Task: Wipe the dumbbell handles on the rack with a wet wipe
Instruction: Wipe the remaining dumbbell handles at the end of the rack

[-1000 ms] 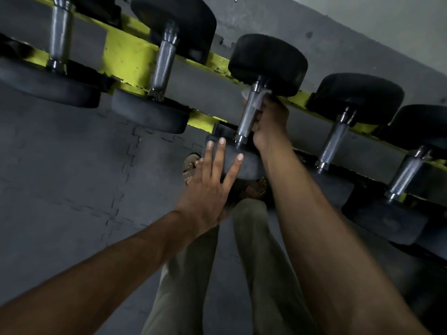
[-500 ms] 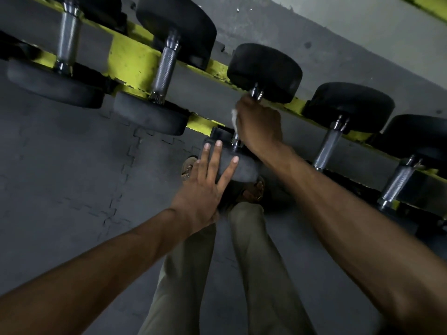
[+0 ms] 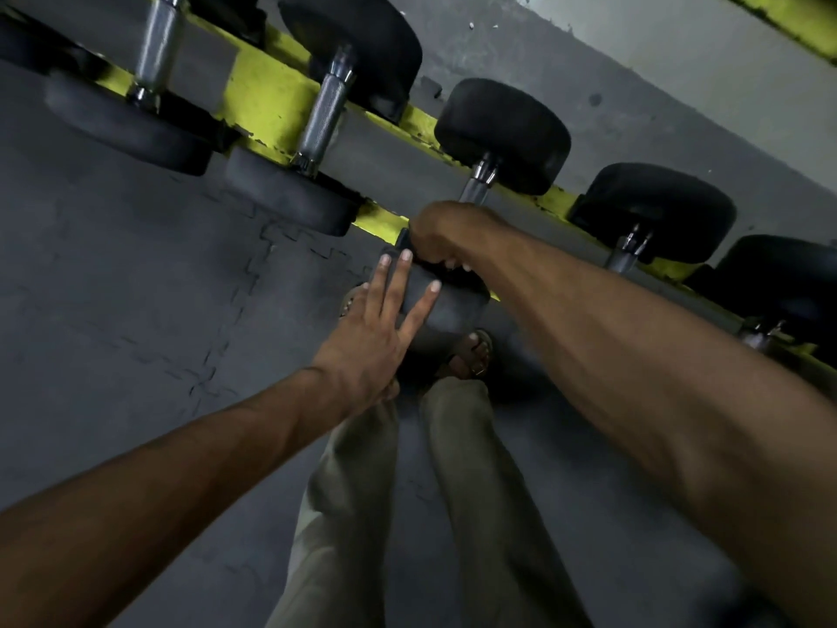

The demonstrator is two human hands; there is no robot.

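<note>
Right hand clenched round the lower end of the middle dumbbell's handle; wipe hidden under the fingers, cannot confirm it. Left hand flat, fingers straight, pressing the near head. Dumbbell lies on the yellow rack.

Single head cam, close, tilted down at rack & floor.
</note>
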